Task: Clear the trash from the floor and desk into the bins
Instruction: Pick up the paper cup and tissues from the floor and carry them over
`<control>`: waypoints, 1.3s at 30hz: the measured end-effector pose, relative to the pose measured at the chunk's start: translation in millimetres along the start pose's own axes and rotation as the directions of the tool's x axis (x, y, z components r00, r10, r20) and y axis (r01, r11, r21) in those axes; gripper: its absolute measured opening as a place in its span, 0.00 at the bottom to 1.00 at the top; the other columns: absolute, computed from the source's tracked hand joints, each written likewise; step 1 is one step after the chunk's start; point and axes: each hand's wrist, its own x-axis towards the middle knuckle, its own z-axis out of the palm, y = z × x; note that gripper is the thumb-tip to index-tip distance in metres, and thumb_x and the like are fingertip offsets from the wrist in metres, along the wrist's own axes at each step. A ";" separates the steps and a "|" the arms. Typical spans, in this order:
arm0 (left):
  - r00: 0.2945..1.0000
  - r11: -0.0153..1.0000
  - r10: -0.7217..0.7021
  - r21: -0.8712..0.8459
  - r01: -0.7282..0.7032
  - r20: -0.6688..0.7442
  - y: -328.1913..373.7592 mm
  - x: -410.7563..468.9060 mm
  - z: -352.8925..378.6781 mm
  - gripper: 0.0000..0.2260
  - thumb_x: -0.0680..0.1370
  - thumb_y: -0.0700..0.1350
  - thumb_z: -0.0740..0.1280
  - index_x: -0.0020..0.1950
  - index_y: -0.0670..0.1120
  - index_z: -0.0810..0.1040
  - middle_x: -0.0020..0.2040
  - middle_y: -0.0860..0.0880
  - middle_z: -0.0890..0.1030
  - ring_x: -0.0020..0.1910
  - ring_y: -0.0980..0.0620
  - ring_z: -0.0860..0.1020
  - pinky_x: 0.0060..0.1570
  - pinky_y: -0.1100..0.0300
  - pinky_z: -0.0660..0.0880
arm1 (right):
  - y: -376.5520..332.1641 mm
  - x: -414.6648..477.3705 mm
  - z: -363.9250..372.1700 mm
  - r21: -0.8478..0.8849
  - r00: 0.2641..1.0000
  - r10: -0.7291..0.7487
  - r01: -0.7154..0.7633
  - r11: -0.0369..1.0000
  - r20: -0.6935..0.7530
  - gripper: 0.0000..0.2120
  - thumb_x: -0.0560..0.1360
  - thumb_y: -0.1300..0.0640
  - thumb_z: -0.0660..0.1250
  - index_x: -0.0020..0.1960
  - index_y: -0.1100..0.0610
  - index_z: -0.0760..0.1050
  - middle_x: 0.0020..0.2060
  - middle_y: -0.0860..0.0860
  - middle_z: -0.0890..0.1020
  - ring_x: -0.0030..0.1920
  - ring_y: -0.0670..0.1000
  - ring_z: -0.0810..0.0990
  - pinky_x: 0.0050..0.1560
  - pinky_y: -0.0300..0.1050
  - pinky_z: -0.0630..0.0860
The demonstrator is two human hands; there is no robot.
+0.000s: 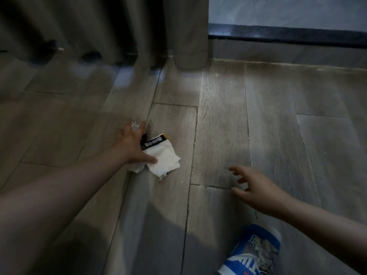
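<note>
While you are looking down at the grey wood-plank floor (278, 135), a beige curtain (99, 26) is hanging to it at the far side. A blue-and-white printed cup (254, 253) is lying on the planks under your right forearm. Your left hand (131, 145) is resting, fingers splayed, on the crumpled white paper (164, 157) and black wrapper (153, 142) on the floor. Your right hand (256, 187) is hovering well apart from them, fingers spread and loosely bent, holding nothing.

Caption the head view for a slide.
Left hand touches crumpled white paper on the wooden floor; right hand hovers empty near a blue cup.
</note>
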 end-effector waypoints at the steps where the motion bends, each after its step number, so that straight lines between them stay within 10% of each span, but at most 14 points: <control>1: 0.999 1.000 0.007 0.027 -0.009 0.049 1.0 5.5 -5.1 0.62 0.57 0.65 0.78 0.77 0.58 0.39 0.76 0.44 0.33 0.75 0.35 0.38 0.74 0.40 0.50 | -0.1 0.5 0.1 0.001 1.000 0.003 -0.003 1.000 0.005 0.27 0.76 0.53 0.67 0.72 0.45 0.62 0.67 0.46 0.70 0.60 0.41 0.72 0.58 0.40 0.76; 6: 0.982 0.985 0.020 0.166 -0.052 0.189 13.0 17.6 -17.8 0.58 0.58 0.67 0.76 0.78 0.55 0.46 0.78 0.42 0.41 0.76 0.36 0.47 0.74 0.46 0.55 | 1.6 -2.1 1.1 0.011 1.000 0.027 -0.028 1.000 0.016 0.27 0.76 0.54 0.67 0.72 0.45 0.62 0.68 0.47 0.70 0.62 0.43 0.72 0.61 0.43 0.76; 12: 0.989 0.985 0.146 0.088 -0.146 0.013 21.6 -16.8 3.6 0.37 0.67 0.56 0.74 0.73 0.52 0.64 0.70 0.44 0.61 0.66 0.38 0.63 0.63 0.52 0.66 | 6.1 -5.7 -2.1 -0.004 0.998 0.052 -0.053 0.999 -0.016 0.28 0.76 0.52 0.67 0.73 0.45 0.62 0.67 0.47 0.71 0.60 0.43 0.73 0.60 0.44 0.76; 26: 0.988 0.989 0.149 -0.002 -0.150 -0.050 42.8 -48.1 16.1 0.18 0.69 0.47 0.72 0.58 0.48 0.74 0.56 0.44 0.70 0.52 0.41 0.73 0.54 0.55 0.64 | 7.7 -56.8 -3.0 0.024 0.989 0.127 -0.126 0.992 -0.073 0.28 0.74 0.52 0.69 0.72 0.45 0.63 0.67 0.47 0.72 0.60 0.42 0.72 0.58 0.40 0.75; 39: 0.983 0.791 0.180 -0.589 -0.166 -0.035 96.1 -119.2 2.5 0.06 0.73 0.37 0.69 0.48 0.40 0.75 0.39 0.45 0.77 0.37 0.50 0.74 0.36 0.60 0.68 | 10.8 -97.0 34.9 0.128 0.892 0.440 -0.450 0.884 0.103 0.52 0.65 0.43 0.77 0.77 0.47 0.48 0.74 0.55 0.55 0.69 0.57 0.67 0.62 0.50 0.73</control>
